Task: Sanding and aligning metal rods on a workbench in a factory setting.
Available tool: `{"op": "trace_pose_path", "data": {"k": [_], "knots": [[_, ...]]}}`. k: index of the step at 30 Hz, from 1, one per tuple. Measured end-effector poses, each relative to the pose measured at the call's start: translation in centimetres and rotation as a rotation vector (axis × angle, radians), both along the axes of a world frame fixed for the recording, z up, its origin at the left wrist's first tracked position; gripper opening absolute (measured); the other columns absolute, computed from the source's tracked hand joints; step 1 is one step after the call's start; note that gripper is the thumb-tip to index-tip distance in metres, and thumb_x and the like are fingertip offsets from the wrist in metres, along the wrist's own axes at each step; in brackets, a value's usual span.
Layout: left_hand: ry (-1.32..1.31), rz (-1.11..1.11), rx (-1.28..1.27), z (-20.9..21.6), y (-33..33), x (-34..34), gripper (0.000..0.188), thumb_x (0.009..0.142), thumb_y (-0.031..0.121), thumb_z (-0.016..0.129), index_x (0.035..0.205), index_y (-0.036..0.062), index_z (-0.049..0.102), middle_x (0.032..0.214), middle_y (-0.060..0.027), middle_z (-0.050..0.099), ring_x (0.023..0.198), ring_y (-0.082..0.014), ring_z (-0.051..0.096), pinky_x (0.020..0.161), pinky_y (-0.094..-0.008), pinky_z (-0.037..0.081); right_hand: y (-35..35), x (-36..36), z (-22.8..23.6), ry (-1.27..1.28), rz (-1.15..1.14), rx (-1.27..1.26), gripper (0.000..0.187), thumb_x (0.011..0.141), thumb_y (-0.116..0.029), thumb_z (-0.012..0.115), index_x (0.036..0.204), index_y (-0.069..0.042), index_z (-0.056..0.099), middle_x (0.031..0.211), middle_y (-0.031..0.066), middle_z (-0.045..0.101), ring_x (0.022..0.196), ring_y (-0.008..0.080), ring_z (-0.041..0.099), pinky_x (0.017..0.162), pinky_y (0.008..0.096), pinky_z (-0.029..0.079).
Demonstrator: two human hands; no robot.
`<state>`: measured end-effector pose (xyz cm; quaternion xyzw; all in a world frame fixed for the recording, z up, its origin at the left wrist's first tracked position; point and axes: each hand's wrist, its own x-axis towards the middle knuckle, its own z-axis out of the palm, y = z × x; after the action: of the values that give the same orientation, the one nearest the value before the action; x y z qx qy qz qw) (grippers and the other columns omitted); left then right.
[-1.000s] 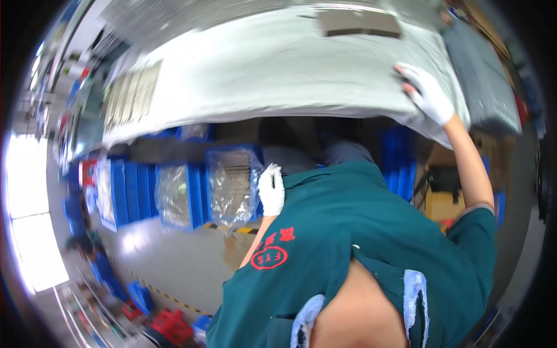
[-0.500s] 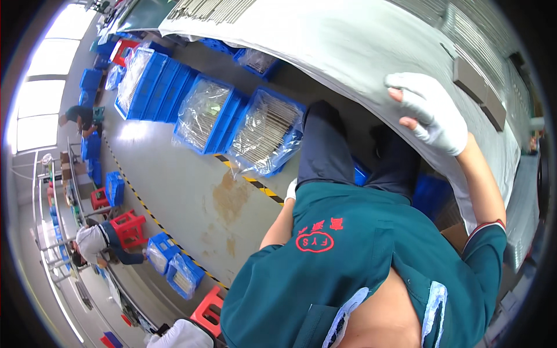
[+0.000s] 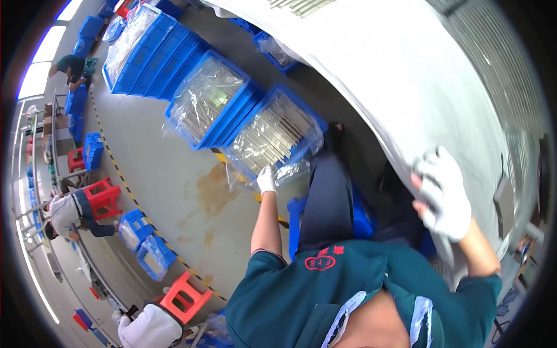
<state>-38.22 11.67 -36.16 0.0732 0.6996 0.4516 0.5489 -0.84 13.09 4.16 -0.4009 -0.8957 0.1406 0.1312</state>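
Observation:
My left hand (image 3: 267,180), in a white glove, reaches down to the near edge of a blue crate (image 3: 318,116) at centre. Its fingers meet the ends of thin metal strips (image 3: 268,136), which lie under clear plastic film (image 3: 239,175). Whether those fingers grip a strip or the film is too small to tell. My right hand (image 3: 445,194), gloved with bare fingertips, hangs over the edge of a white-covered table (image 3: 400,81). Its fingers are loosely bent and apart, with nothing visible between them.
More blue crates (image 3: 203,104) with film-covered strips stand left of centre, beside a tall stack (image 3: 148,58). Metal strips (image 3: 301,6) lie on the table's far end. Red stools (image 3: 185,297) and co-workers (image 3: 148,327) are at the left. Yellow-black tape (image 3: 130,197) marks the floor.
My left hand has moved from beside my thigh forward to the strips in the crate. My right hand has shifted slightly down in the picture. The view has turned.

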Motion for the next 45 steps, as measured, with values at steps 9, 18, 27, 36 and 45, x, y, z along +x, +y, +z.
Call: {"op": "trace_pose_path", "data": {"k": [9, 18, 27, 36, 45], "knots": [[0.531, -0.201, -0.509, -12.4, 6.0, 1.0, 0.092, 0.058, 0.051, 0.073, 0.121, -0.0078, 0.041, 0.105, -0.0221, 0.057, 0.096, -0.0289, 0.057, 0.081, -0.0397, 0.046, 0.3, 0.5, -0.3, -0.054, -0.061, -0.174, 0.025, 0.061, -0.017, 0.060, 0.085, -0.024, 0.053, 0.068, -0.0086, 0.053, 0.060, 0.0150, 0.047, 0.054, 0.0338, 0.031], [0.856, -0.119, -1.044, -11.3, 12.2, 5.8, 0.090, 0.050, 0.046, 0.081, 0.111, -0.0028, 0.036, 0.106, -0.0200, 0.048, 0.093, -0.0304, 0.057, 0.079, -0.0375, 0.050, -2.1, 2.3, -0.5, -0.024, -0.094, -0.196, 0.020, 0.069, -0.017, 0.065, 0.083, -0.027, 0.056, 0.084, -0.0066, 0.045, 0.087, 0.0174, 0.048, 0.075, 0.0402, 0.043], [0.775, -0.052, -0.800, -12.9, 9.9, 5.7, 0.056, 0.063, 0.013, 0.066, 0.110, -0.0035, 0.042, 0.098, -0.0266, 0.055, 0.086, -0.0373, 0.058, 0.080, -0.0411, 0.048, -4.8, 5.0, -0.1, 0.008, -0.238, -0.527, 0.017, 0.070, -0.018, 0.065, 0.077, -0.030, 0.057, 0.085, -0.0091, 0.047, 0.087, 0.0159, 0.048, 0.079, 0.0356, 0.039], [0.403, -0.066, -0.091, -17.8, 5.4, -0.9, 0.020, 0.070, 0.012, 0.058, 0.052, 0.0059, 0.053, 0.046, -0.0049, 0.049, 0.038, -0.0185, 0.047, 0.040, -0.0319, 0.039, -0.4, 0.8, -0.8, -0.036, -0.093, -0.156, 0.019, 0.072, -0.019, 0.061, 0.086, -0.029, 0.053, 0.081, -0.0070, 0.045, 0.082, 0.0151, 0.044, 0.067, 0.0343, 0.035], [-0.143, -0.223, -0.162, -0.7, -1.2, 1.3, 0.014, 0.063, 0.006, 0.064, 0.072, 0.0053, 0.053, 0.052, -0.0025, 0.049, 0.040, -0.0143, 0.046, 0.038, -0.0281, 0.034, 0.1, -0.3, -0.2, -0.053, -0.071, -0.044, 0.014, 0.085, -0.026, 0.052, 0.093, -0.015, 0.054, 0.090, 0.0059, 0.049, 0.085, 0.0251, 0.049, 0.077, 0.0444, 0.038]]}}
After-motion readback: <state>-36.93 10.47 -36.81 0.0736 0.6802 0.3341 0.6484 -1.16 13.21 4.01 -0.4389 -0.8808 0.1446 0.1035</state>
